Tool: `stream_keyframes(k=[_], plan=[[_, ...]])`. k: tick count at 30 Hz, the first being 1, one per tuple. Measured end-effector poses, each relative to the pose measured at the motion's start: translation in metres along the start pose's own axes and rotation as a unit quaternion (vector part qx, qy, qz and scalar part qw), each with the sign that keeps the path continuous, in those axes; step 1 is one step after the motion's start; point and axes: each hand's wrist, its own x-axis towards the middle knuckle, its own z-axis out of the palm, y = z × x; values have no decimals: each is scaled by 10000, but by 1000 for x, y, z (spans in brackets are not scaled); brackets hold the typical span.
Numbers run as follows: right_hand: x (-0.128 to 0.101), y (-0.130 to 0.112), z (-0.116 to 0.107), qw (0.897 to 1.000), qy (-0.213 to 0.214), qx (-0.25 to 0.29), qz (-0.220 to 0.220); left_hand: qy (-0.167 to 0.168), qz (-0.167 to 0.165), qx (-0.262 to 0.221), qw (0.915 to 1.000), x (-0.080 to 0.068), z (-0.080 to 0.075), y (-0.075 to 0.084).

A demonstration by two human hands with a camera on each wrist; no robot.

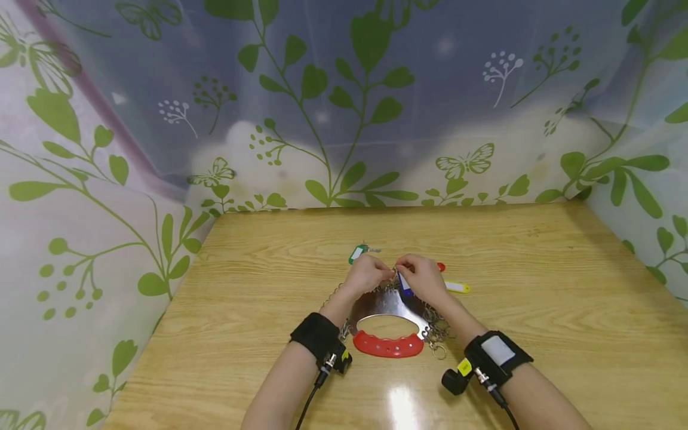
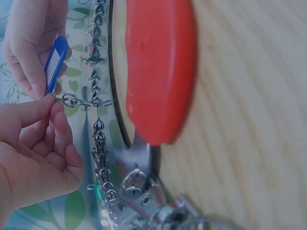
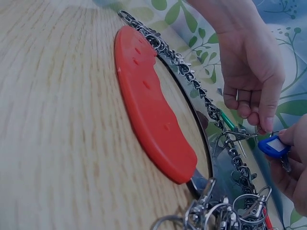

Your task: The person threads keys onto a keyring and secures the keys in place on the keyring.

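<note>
A steel key rack [image 1: 384, 304] with a red handle [image 1: 388, 345] lies on the wooden table [image 1: 258, 334], and its curved edge is lined with small metal clasps [image 2: 98, 134]. My left hand [image 1: 388, 273] pinches one clasp [image 2: 76, 101] at the rack's far edge between thumb and forefinger. Close beside it, my right hand [image 1: 404, 276] holds a blue key tag [image 2: 55, 62] with a white label, its ring end next to that clasp. In the right wrist view the blue key tag [image 3: 272, 145] sits just right of the clasp [image 3: 240, 135].
A green key tag [image 1: 357, 253] lies beyond my left hand. A red tag [image 1: 441, 267] and a yellow tag [image 1: 457, 287] lie to the right of my right hand. Loose rings [image 3: 225, 211] hang at the rack's right end. Leaf-patterned curtains wall the table.
</note>
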Motion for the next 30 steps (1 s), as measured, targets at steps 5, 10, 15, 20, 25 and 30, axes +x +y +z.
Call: stream_keyframes(k=[5,10,15,20,25,30], plan=[[-1,-2,0,10000,15,-15,-33,31,-134,-138,9998,1,-1,2],[0,-4,0,10000,26,-19,-55,98,-112,-375,9992,0,0,1],[1,-3,0,10000,-21,12,47,-38,-3,-292,9996,-1,0,-2],[1,-3,0,9999,-34,103,32,-83,78,-150,9998,-3,-1,0],[2,-2,0,9999,7,106,29,133,56,-127,9998,-5,0,3],[1,-3,0,10000,-23,54,21,337,102,176,9992,-5,2,5]])
